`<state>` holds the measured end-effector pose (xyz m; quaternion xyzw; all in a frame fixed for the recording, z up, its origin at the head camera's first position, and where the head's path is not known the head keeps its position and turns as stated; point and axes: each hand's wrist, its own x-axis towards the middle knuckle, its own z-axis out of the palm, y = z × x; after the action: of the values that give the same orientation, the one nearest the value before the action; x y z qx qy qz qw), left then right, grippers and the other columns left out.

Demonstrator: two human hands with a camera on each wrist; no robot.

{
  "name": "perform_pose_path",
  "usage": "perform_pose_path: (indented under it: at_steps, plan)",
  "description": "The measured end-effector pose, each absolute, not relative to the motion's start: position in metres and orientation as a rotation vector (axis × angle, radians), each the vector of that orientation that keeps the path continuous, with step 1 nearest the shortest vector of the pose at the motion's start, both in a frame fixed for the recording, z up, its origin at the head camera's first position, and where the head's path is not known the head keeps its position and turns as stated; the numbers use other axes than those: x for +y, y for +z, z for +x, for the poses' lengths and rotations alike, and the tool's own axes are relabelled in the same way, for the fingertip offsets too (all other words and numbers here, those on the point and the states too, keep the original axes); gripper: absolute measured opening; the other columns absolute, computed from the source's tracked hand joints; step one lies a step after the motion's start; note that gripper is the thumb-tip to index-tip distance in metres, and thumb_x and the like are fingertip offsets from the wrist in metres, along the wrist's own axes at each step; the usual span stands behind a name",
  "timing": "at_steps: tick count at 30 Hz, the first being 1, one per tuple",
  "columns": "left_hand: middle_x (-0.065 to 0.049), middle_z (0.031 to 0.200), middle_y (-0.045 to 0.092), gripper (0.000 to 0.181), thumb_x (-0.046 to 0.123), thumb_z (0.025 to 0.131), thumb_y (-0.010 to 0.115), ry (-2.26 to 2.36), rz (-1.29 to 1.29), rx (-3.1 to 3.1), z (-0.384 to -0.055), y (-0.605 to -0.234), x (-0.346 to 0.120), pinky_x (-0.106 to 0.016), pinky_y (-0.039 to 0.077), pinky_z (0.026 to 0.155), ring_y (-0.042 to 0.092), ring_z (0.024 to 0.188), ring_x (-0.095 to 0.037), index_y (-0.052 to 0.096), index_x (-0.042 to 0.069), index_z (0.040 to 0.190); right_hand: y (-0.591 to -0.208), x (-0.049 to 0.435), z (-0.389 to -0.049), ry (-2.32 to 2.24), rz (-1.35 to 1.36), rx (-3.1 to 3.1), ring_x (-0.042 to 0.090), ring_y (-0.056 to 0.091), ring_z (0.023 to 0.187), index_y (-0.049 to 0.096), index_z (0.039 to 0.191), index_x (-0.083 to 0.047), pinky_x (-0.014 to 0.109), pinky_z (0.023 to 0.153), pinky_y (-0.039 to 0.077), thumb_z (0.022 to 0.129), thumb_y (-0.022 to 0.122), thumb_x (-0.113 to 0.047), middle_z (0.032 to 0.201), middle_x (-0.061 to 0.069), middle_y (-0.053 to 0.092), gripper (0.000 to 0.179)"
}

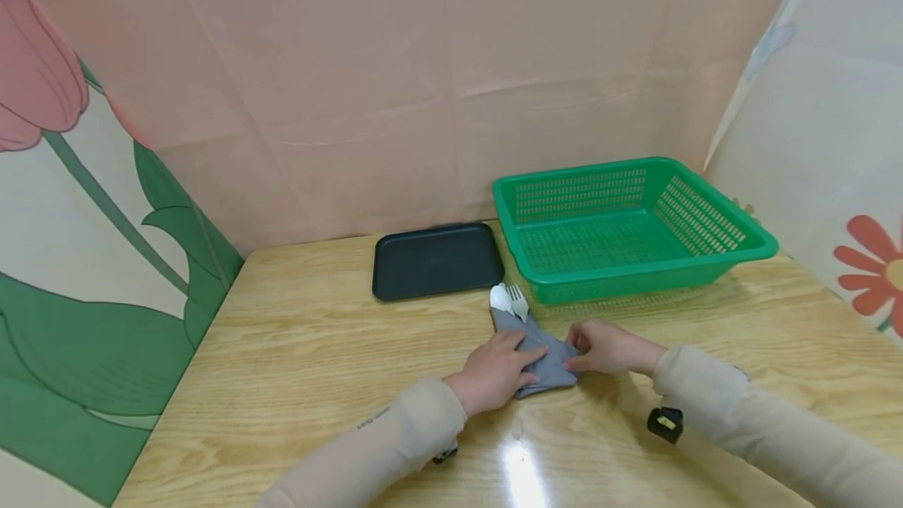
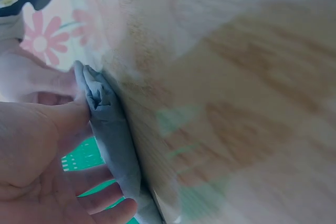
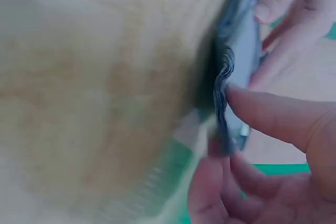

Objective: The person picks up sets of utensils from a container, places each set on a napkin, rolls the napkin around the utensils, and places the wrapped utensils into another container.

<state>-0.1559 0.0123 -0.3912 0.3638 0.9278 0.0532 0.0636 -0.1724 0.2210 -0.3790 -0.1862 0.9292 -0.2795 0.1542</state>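
Note:
A grey cloth napkin [image 1: 546,335] lies folded around a white spoon [image 1: 500,299] and a fork [image 1: 518,304], whose heads stick out at the far end. My left hand [image 1: 491,371] rests on the napkin from the left, fingers extended over it. On the other side, my right hand [image 1: 608,346] pinches the napkin's right corner between thumb and fingers. In the right wrist view the layered edge of the napkin [image 3: 244,56] stands between that thumb and the fingers. The left wrist view shows the left thumb and fingers along the napkin's [image 2: 113,135] side.
A green plastic basket [image 1: 635,266] stands at the back right, just beyond the hands. Left of it, a black tray [image 1: 433,261] lies near the wall. Everything sits on a wood-grain table [image 1: 296,351], with a pink cloth-like backdrop [image 1: 339,100] behind.

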Motion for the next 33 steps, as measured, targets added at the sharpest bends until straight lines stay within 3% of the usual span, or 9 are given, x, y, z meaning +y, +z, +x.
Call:
perform_pose_path:
  at_steps: [7, 16, 27, 33]
  plan:
    - [-0.008, 0.140, 0.046, 0.043, 0.038, 0.095, 0.050, 0.143, 1.119, 2.836, -0.156, -0.394, 0.012, -0.029, 0.042, 0.101, 0.044, 0.129, -0.021, 0.049, 0.026, 0.136, -0.364, 0.205, -0.164, -0.831, -0.606, 2.828, 0.017, 0.054, 0.071, 0.057, 0.097, 0.006, 0.028, 0.061, 0.045, 0.076, 0.073, -0.013, 0.082, 0.013, 0.059, 0.033]
    - [-0.008, 0.140, 0.047, 0.042, 0.036, 0.096, 0.049, 0.153, 1.167, 2.872, -0.157, -0.397, 0.010, -0.028, 0.043, 0.098, 0.045, 0.126, -0.020, 0.048, 0.025, 0.136, -0.376, 0.190, -0.161, -0.918, -0.484, 2.680, 0.018, 0.057, 0.076, 0.055, 0.095, 0.007, 0.029, 0.065, 0.048, 0.077, 0.073, -0.014, 0.083, 0.013, 0.062, 0.033]
    - [-0.009, 0.138, 0.048, 0.042, 0.035, 0.095, 0.051, 0.159, 1.160, 2.870, -0.156, -0.395, 0.010, -0.028, 0.043, 0.099, 0.045, 0.126, -0.021, 0.050, 0.023, 0.135, -0.388, 0.188, -0.158, -1.011, -0.412, 2.627, 0.011, 0.050, 0.064, 0.058, 0.091, 0.010, 0.023, 0.056, 0.042, 0.078, 0.070, -0.014, 0.073, 0.007, 0.059, 0.030]
    - [-0.009, 0.139, 0.048, 0.042, 0.034, 0.093, 0.055, 0.297, 1.113, 2.869, -0.156, -0.393, 0.010, -0.030, 0.043, 0.099, 0.045, 0.127, -0.022, 0.052, 0.021, 0.133, -0.388, 0.185, -0.157, -0.975, -0.390, 2.652, 0.014, 0.055, 0.069, 0.058, 0.092, 0.011, 0.026, 0.059, 0.045, 0.081, 0.068, -0.015, 0.078, 0.012, 0.063, 0.030]
